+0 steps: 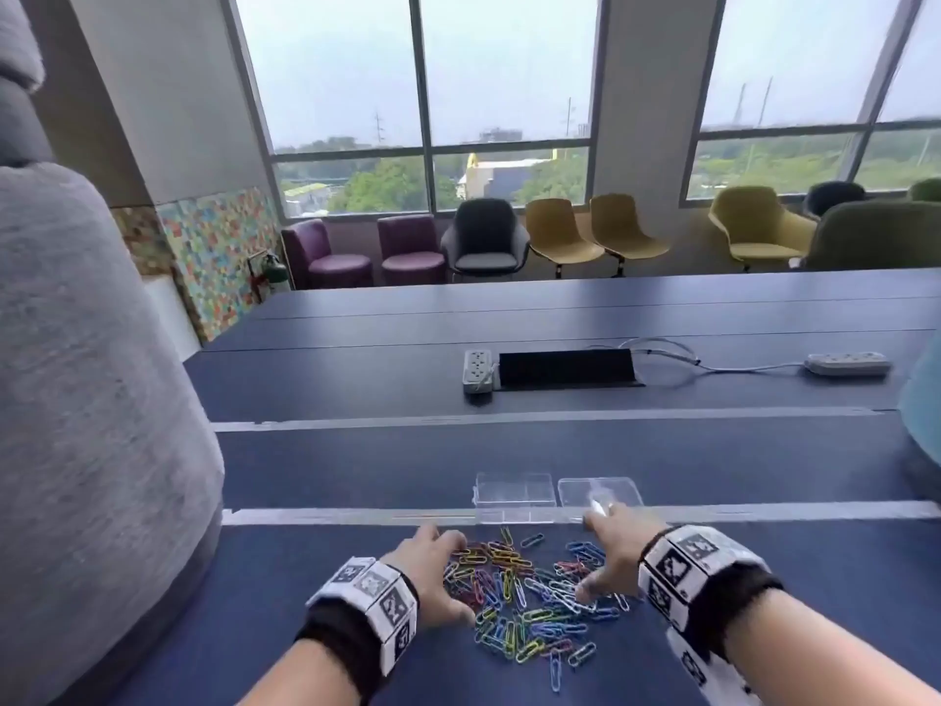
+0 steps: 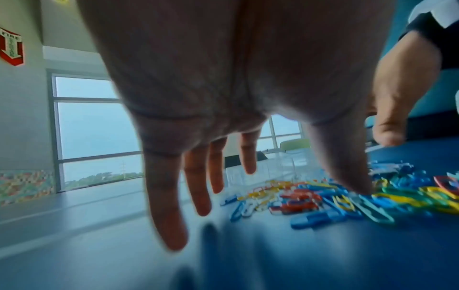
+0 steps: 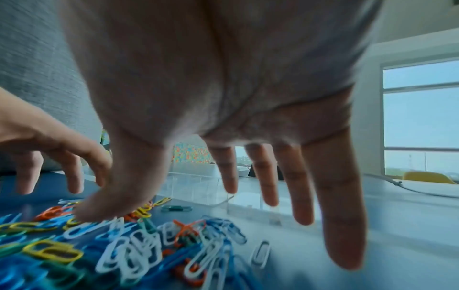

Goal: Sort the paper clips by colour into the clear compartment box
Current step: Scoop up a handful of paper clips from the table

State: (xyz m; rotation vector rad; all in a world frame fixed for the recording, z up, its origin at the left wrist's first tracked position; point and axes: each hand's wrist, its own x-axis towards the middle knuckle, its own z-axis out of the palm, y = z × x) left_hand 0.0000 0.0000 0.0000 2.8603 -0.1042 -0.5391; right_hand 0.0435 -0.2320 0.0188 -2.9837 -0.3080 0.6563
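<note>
A heap of coloured paper clips [image 1: 529, 598] lies on the dark blue table [image 1: 315, 552] close to me. Blue, yellow, red, green and white ones are mixed together. Just beyond it stands the clear compartment box [image 1: 514, 496], with its clear lid [image 1: 611, 489] lying flat to its right. My left hand [image 1: 461, 573] hovers over the heap's left edge with fingers spread, its thumb [image 2: 357, 186] touching clips [image 2: 310, 202]. My right hand [image 1: 593, 555] spreads over the right edge, its thumb [image 3: 99, 210] resting on clips [image 3: 134, 249]. Neither hand holds anything.
A grey upholstered mass [image 1: 91, 400] rises at the left edge of the table. Two power strips [image 1: 477, 372] [image 1: 848, 363], a cable and a black hatch [image 1: 568, 367] lie farther back. A teal object [image 1: 921, 410] shows at the right. Chairs line the windows.
</note>
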